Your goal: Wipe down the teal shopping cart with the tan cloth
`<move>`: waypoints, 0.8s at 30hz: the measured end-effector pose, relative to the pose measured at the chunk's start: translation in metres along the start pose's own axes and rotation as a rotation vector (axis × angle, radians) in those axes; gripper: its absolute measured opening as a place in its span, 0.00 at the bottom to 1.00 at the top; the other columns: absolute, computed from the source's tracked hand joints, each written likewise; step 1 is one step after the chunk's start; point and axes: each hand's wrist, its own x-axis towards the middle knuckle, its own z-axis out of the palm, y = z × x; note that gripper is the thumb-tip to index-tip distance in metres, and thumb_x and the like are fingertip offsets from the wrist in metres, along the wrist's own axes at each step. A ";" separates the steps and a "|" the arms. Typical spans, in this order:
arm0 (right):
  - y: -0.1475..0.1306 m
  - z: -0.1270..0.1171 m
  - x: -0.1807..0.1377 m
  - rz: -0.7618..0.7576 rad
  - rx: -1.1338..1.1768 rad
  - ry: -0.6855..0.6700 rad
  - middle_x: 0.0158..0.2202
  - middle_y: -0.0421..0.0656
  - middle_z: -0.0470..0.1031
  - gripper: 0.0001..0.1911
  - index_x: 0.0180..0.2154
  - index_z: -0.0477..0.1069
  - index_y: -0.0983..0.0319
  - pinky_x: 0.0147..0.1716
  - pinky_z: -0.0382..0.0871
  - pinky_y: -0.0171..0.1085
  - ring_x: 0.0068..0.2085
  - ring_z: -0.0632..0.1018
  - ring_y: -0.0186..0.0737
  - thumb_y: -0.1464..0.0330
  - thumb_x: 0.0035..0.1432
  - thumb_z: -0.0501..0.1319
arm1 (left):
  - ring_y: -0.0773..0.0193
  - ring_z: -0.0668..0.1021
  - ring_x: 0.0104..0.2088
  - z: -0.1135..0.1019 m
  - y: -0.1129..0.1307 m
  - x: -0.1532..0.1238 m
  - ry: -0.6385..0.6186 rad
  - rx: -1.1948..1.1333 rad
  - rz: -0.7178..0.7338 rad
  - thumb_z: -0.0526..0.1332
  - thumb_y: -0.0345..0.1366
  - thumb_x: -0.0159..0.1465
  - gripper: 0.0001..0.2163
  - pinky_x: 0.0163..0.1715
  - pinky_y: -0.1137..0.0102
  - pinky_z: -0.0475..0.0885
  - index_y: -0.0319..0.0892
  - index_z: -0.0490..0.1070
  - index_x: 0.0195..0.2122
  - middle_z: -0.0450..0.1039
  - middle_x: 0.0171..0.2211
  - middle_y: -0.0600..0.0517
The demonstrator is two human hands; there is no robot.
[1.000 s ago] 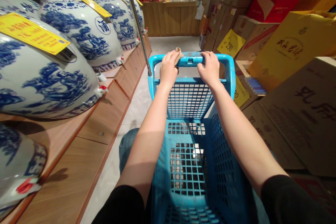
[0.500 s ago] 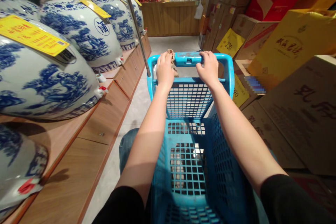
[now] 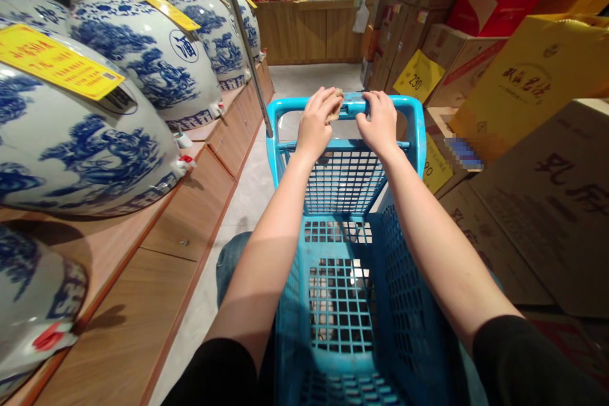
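Observation:
A blue plastic shopping cart [image 3: 337,238] stands in front of me, its mesh basket between my forearms. At the cart's handle bar [image 3: 292,103], my left hand [image 3: 314,128] is closed on a crumpled tan cloth [image 3: 335,106], pressed against the bar left of its middle. Part of the cloth is hidden by the fingers. My right hand [image 3: 379,122] grips the same bar right of the middle, fingers curled over the top and thumb on the near side.
Large blue-and-white jars [image 3: 137,57] line a wooden ledge [image 3: 190,203] at left. A thin metal pole [image 3: 245,38] rises from the cart's left corner. Stacked cardboard boxes [image 3: 547,184] and a yellow bag [image 3: 533,82] crowd the right. A wooden counter [image 3: 304,32] with packaged goods stands ahead.
My left hand has slid right along the handle bar with the cloth, closer to my right hand. The right hand stays in place.

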 end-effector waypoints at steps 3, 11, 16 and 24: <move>0.001 0.000 0.000 -0.008 -0.008 0.001 0.64 0.53 0.71 0.28 0.60 0.69 0.57 0.67 0.60 0.65 0.67 0.67 0.60 0.70 0.57 0.54 | 0.54 0.62 0.75 0.005 0.020 -0.003 -0.123 0.076 0.049 0.52 0.20 0.64 0.31 0.76 0.49 0.55 0.49 0.68 0.67 0.67 0.71 0.49; 0.002 0.000 0.000 -0.019 -0.011 0.010 0.62 0.53 0.72 0.28 0.60 0.69 0.56 0.66 0.61 0.66 0.67 0.68 0.60 0.70 0.58 0.54 | 0.47 0.57 0.77 -0.011 0.016 -0.005 0.173 0.155 -0.191 0.57 0.32 0.71 0.17 0.78 0.51 0.52 0.51 0.72 0.60 0.63 0.72 0.48; 0.001 0.001 0.001 -0.014 -0.020 -0.005 0.62 0.53 0.71 0.28 0.60 0.69 0.57 0.66 0.61 0.65 0.66 0.67 0.60 0.70 0.58 0.54 | 0.47 0.67 0.71 -0.015 0.012 -0.008 0.212 0.158 -0.272 0.54 0.33 0.73 0.17 0.74 0.54 0.61 0.52 0.74 0.59 0.68 0.65 0.48; 0.001 0.001 0.000 -0.018 -0.019 0.028 0.62 0.52 0.72 0.28 0.59 0.70 0.56 0.65 0.63 0.66 0.66 0.68 0.60 0.70 0.57 0.54 | 0.45 0.61 0.74 0.003 0.031 -0.003 0.008 0.183 -0.061 0.57 0.30 0.69 0.22 0.77 0.46 0.51 0.48 0.73 0.63 0.64 0.72 0.49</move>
